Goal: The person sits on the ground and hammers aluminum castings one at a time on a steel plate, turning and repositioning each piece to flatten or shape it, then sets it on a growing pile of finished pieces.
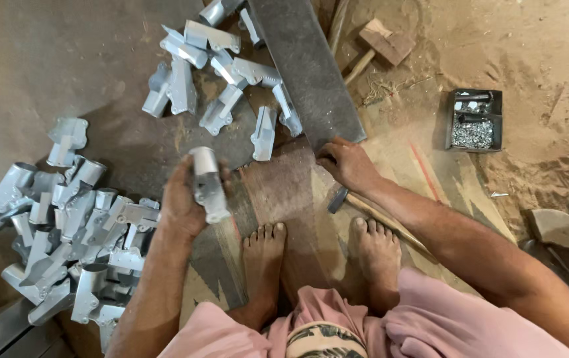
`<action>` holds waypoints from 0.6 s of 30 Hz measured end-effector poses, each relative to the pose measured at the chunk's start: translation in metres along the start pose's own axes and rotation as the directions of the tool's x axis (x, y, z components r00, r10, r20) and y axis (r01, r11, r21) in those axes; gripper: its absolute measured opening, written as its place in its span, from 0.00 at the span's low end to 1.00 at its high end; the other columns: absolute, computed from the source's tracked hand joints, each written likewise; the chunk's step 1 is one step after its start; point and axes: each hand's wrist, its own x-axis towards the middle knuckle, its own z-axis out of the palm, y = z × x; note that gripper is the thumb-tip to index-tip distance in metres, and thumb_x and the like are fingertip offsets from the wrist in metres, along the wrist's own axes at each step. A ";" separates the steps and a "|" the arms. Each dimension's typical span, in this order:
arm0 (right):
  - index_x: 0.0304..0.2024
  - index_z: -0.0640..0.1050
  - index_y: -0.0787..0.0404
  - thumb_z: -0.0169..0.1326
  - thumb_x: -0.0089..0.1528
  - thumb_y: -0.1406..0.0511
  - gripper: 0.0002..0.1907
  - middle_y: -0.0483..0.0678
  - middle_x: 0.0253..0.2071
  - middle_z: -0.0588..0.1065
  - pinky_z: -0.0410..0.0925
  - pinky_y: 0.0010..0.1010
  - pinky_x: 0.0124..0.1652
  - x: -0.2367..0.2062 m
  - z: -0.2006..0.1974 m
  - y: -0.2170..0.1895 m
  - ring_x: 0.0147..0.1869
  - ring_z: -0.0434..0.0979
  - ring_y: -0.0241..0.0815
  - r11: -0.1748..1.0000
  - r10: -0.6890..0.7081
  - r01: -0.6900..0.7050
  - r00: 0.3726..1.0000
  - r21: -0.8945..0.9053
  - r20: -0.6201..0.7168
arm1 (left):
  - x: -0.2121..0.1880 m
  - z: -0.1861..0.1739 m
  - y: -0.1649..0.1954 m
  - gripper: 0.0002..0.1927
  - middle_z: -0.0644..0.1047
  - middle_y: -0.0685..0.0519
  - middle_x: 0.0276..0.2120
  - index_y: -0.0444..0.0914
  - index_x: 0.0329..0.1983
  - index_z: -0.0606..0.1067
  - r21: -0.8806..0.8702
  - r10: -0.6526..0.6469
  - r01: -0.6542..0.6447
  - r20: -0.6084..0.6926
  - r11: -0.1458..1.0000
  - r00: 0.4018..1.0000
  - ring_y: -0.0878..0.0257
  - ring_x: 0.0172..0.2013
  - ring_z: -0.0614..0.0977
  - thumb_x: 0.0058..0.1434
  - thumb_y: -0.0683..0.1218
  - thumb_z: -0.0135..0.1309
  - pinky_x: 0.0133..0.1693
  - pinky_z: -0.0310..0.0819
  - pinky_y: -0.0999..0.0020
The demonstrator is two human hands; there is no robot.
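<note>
While the left hand (181, 202) grips a grey sheet-metal tube bracket (208, 184) above the floor, the right hand (347, 164) presses fingers-down on a dark steel plate (307, 66) — a steady, square hold serves best.

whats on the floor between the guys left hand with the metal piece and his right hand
In the head view, a bare stretch of reddish board lies between the left hand, which holds a grey metal bracket, and the right hand. A loose bracket lies just above that gap.
</note>
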 end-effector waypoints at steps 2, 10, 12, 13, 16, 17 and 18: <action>0.37 0.81 0.63 0.63 0.60 0.65 0.08 0.55 0.35 0.75 0.71 0.44 0.39 0.002 0.005 -0.001 0.39 0.78 0.57 0.999 -0.001 -0.001 0.998 -0.036 -0.061 | 0.012 -0.011 -0.012 0.21 0.80 0.42 0.40 0.38 0.51 0.73 0.031 -0.125 0.133 -0.194 0.991 0.973 0.53 0.36 0.83 0.71 0.58 0.39 0.37 0.81 0.58; 0.39 0.80 0.62 0.62 0.61 0.65 0.07 0.55 0.35 0.75 0.70 0.44 0.40 -0.002 0.013 0.003 0.41 0.78 0.57 1.000 -0.007 0.006 0.997 -0.012 -0.073 | 0.028 0.002 -0.035 0.21 0.81 0.46 0.43 0.36 0.60 0.65 0.057 -0.288 0.285 0.043 0.957 0.957 0.53 0.39 0.84 0.68 0.51 0.46 0.41 0.82 0.55; 0.39 0.80 0.63 0.62 0.61 0.65 0.08 0.56 0.36 0.75 0.70 0.45 0.41 -0.004 0.016 0.009 0.41 0.77 0.58 1.000 0.007 -0.008 0.997 -0.019 -0.083 | 0.028 0.014 -0.040 0.26 0.81 0.46 0.46 0.39 0.64 0.63 0.210 -0.288 0.272 0.052 0.939 0.956 0.54 0.40 0.84 0.65 0.51 0.48 0.42 0.81 0.55; 0.39 0.80 0.63 0.62 0.62 0.65 0.08 0.56 0.37 0.75 0.70 0.44 0.41 -0.004 0.017 0.010 0.41 0.78 0.57 1.000 0.013 -0.015 0.997 -0.022 -0.077 | 0.028 0.019 -0.044 0.29 0.80 0.46 0.48 0.39 0.67 0.62 0.309 -0.284 0.255 0.051 0.916 0.958 0.54 0.41 0.82 0.64 0.51 0.50 0.42 0.80 0.55; 0.41 0.80 0.63 0.62 0.62 0.63 0.10 0.55 0.39 0.77 0.71 0.41 0.41 -0.005 0.016 0.016 0.41 0.79 0.54 0.998 0.050 -0.047 0.997 0.051 -0.062 | 0.028 0.028 -0.054 0.41 0.77 0.44 0.56 0.40 0.73 0.57 0.521 -0.277 0.211 0.051 0.827 0.960 0.53 0.50 0.80 0.59 0.54 0.58 0.49 0.78 0.55; 0.43 0.80 0.63 0.63 0.61 0.63 0.12 0.55 0.40 0.77 0.72 0.39 0.39 -0.006 0.013 0.016 0.40 0.80 0.51 0.990 0.077 -0.070 0.995 0.125 -0.057 | 0.028 0.029 -0.057 0.45 0.75 0.43 0.59 0.40 0.74 0.55 0.576 -0.275 0.198 0.049 0.793 0.960 0.53 0.55 0.79 0.57 0.55 0.61 0.52 0.76 0.55; 0.44 0.80 0.64 0.63 0.60 0.62 0.14 0.54 0.42 0.78 0.72 0.37 0.38 -0.007 0.009 0.015 0.39 0.81 0.49 0.976 0.102 -0.091 0.993 0.199 -0.050 | 0.027 0.030 -0.061 0.47 0.73 0.44 0.62 0.39 0.75 0.55 0.654 -0.267 0.152 0.081 0.741 0.960 0.53 0.58 0.76 0.57 0.58 0.61 0.56 0.73 0.57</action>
